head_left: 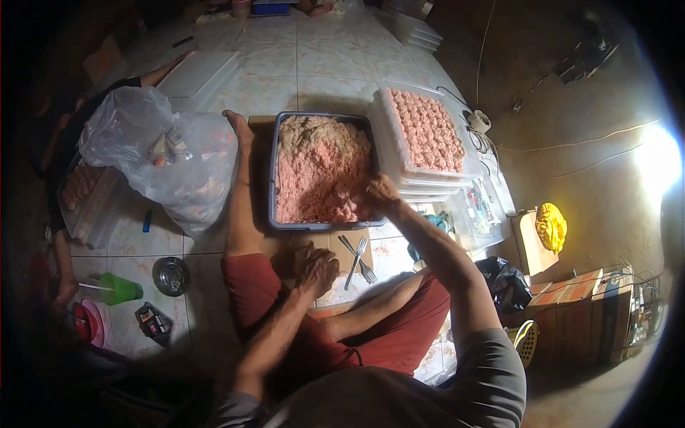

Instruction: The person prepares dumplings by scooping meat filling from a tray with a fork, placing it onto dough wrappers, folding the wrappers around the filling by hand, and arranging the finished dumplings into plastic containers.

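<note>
A dark rectangular tub [273, 187] in front of me holds a pink, crumbly mixture [321, 178], paler and browner at the far end. My right hand [382, 192] is at the tub's right side, by the edge of the mixture, with its fingers curled in; what they hold, if anything, is hidden. Nearer my lap, my left hand [316, 271] hangs below the tub's front edge, its fingers bent and closed, the palm out of sight. Two forks [354, 262] lie crossed on cardboard just right of the left hand.
Right of the tub, stacked clear trays [421, 182] carry rows of pink lumps [427, 128]. A large plastic bag [193, 171] sits left of my leg. Further left are a green cup [121, 288], a metal bowl [170, 276] and another person's arm [64, 264]. Cardboard boxes [578, 314] stand at right.
</note>
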`<state>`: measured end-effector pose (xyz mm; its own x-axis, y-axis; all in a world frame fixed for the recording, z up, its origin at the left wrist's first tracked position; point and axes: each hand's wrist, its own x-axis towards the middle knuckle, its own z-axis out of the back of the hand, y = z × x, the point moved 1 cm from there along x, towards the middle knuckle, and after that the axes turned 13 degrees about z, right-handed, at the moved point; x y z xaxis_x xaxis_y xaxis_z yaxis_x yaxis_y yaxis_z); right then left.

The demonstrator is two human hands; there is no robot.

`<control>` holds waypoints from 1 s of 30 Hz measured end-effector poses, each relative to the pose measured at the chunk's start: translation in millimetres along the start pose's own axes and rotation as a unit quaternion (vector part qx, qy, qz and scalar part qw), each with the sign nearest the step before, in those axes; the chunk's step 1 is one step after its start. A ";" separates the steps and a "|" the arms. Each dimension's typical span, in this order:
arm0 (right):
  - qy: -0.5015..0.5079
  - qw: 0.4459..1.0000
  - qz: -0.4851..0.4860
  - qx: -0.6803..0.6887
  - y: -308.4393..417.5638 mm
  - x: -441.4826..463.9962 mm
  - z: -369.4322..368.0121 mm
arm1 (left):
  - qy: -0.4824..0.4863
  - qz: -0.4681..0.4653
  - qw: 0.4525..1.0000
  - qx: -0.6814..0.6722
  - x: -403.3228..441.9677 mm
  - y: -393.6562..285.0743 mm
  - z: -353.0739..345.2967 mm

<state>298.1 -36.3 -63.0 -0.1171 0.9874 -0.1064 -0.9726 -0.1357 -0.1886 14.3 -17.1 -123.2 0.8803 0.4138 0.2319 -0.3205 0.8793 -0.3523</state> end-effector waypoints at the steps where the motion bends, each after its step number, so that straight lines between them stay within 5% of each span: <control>1: 0.022 1.000 0.011 -0.003 -1.4 3.6 -19.7 | 0.096 0.084 0.982 -0.138 4.8 -5.0 19.0; 2: 0.045 0.999 0.022 -0.005 -2.9 7.6 -39.5 | 0.188 0.166 0.929 -0.271 6.3 -5.9 26.0; 4: 0.013 0.999 0.025 0.038 -17.5 -1.6 -35.5 | 0.105 0.142 0.952 -0.251 -3.5 1.0 9.0; 6: -0.020 0.996 0.027 0.077 -22.3 -4.3 -22.9 | 0.085 0.198 0.899 -0.380 -2.8 5.1 2.8; 9: -0.048 0.994 -0.038 0.094 -12.4 -3.7 -4.8 | 0.177 0.225 0.862 -0.419 11.5 4.3 15.0; 12: 0.079 0.997 0.011 -0.019 -24.2 7.7 -57.2 | 0.105 0.193 0.863 -0.455 15.4 10.8 -2.6; 15: 0.121 0.981 -0.046 0.147 -32.6 2.1 -0.8 | 0.126 0.218 0.808 -0.533 8.4 12.6 -5.0; 19: 0.032 0.990 0.002 0.137 -25.2 -3.6 -50.5 | 0.144 0.187 0.801 -0.551 8.4 12.0 -9.7; 21: 0.002 0.991 0.028 0.128 -29.0 -7.6 -64.7 | 0.071 0.185 0.827 -0.526 4.5 10.4 -17.2; 23: -0.031 0.991 0.055 0.115 -23.6 -8.1 -36.7 | 0.070 0.208 0.841 -0.494 4.6 10.4 -19.1; 25: -0.009 0.956 -0.008 0.292 -0.7 -11.8 58.5 | 0.092 0.231 0.848 -0.469 10.3 11.0 -3.7; 27: -0.054 0.927 -0.072 0.364 1.6 -26.5 63.7 | 0.216 0.304 0.698 -0.611 22.0 5.4 38.1; 28: -0.098 0.887 -0.135 0.431 1.9 -35.8 65.0 | 0.217 0.302 0.701 -0.608 21.3 6.5 32.1; 30: -0.136 0.886 -0.164 0.412 6.6 -52.2 56.9 | 0.208 0.290 0.496 -0.792 25.0 11.8 4.7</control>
<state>286.3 -84.1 -3.1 0.2641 0.9610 0.0816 -0.7661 0.1577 0.6231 31.0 4.7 -117.3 0.9024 0.1154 -0.4152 -0.1749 -0.7826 -0.5975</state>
